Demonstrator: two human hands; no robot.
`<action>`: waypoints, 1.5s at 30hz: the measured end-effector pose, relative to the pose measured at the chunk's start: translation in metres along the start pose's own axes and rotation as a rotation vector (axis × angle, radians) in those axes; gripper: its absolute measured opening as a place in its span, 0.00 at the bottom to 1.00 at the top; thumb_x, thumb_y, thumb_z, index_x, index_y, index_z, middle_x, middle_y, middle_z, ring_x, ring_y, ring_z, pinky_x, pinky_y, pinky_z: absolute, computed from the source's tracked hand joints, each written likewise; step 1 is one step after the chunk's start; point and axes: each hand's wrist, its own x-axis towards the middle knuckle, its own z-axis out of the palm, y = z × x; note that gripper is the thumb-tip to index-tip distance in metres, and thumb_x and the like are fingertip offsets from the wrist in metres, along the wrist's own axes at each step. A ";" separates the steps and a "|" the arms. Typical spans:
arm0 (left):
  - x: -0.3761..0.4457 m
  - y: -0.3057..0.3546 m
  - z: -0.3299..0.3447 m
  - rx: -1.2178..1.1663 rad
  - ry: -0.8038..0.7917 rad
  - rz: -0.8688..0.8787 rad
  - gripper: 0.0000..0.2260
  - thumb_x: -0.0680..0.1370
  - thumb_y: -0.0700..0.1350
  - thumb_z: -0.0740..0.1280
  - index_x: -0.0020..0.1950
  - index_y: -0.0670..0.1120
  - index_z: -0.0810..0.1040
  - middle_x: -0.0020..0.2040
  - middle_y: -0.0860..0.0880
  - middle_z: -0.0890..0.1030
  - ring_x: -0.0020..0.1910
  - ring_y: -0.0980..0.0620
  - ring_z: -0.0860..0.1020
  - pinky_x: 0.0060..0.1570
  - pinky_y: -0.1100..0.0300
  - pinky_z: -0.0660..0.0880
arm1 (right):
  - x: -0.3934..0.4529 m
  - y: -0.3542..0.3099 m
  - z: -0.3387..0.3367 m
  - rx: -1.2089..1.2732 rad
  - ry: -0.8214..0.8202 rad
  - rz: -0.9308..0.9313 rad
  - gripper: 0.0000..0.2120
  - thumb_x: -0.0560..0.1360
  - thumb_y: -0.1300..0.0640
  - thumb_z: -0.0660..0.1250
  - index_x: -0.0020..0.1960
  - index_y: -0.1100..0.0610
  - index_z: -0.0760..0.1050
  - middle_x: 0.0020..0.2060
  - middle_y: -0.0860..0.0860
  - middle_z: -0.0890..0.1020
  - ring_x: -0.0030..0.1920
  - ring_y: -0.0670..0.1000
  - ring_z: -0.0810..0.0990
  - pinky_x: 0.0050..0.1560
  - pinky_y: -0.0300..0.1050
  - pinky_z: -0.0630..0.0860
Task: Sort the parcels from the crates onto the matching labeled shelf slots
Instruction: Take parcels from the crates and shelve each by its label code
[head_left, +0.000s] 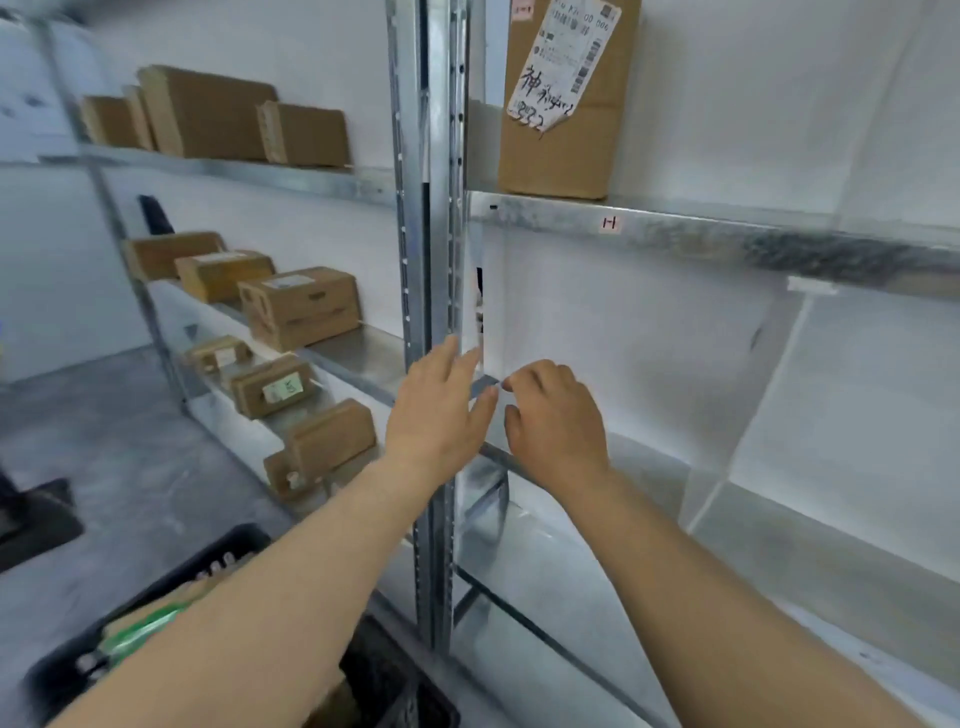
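My left hand (441, 410) reaches forward with its fingers straight and spread, in front of the metal upright (436, 291) between two shelf units; it holds nothing. My right hand (558, 423) is beside it over the front edge of a bare middle shelf (649, 462), fingers loosely curled, nothing in them. A tall cardboard parcel (566, 104) with a white label stands on the shelf above, whose rail carries a small slot tag (609, 223). A black crate (156, 618) with parcels sits at the bottom left, partly hidden by my left forearm.
The left shelf unit holds several brown cardboard boxes on an upper shelf (234, 166), a middle shelf (363, 353) and lower ones. A second black crate (405, 696) lies below the upright. Grey floor (104, 441) stretches to the left.
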 end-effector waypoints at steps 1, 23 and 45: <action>-0.019 -0.003 0.003 0.023 0.004 -0.019 0.25 0.81 0.55 0.55 0.75 0.43 0.62 0.76 0.40 0.57 0.75 0.42 0.57 0.72 0.52 0.54 | -0.016 -0.008 0.005 0.027 -0.020 0.001 0.12 0.61 0.67 0.75 0.44 0.61 0.78 0.41 0.57 0.80 0.38 0.60 0.78 0.34 0.49 0.75; -0.342 -0.081 -0.002 0.400 -0.205 -0.799 0.31 0.81 0.57 0.54 0.78 0.48 0.43 0.78 0.42 0.40 0.77 0.44 0.43 0.74 0.44 0.42 | -0.206 -0.191 0.054 0.235 -0.415 -0.315 0.29 0.67 0.50 0.74 0.65 0.58 0.74 0.61 0.61 0.77 0.59 0.61 0.77 0.59 0.59 0.74; -0.513 -0.195 -0.121 0.310 -0.107 -1.079 0.32 0.81 0.59 0.53 0.78 0.49 0.43 0.78 0.42 0.42 0.77 0.46 0.44 0.75 0.47 0.42 | -0.262 -0.429 0.052 0.313 -0.716 -0.482 0.27 0.75 0.47 0.66 0.70 0.57 0.69 0.66 0.60 0.73 0.66 0.60 0.72 0.65 0.57 0.67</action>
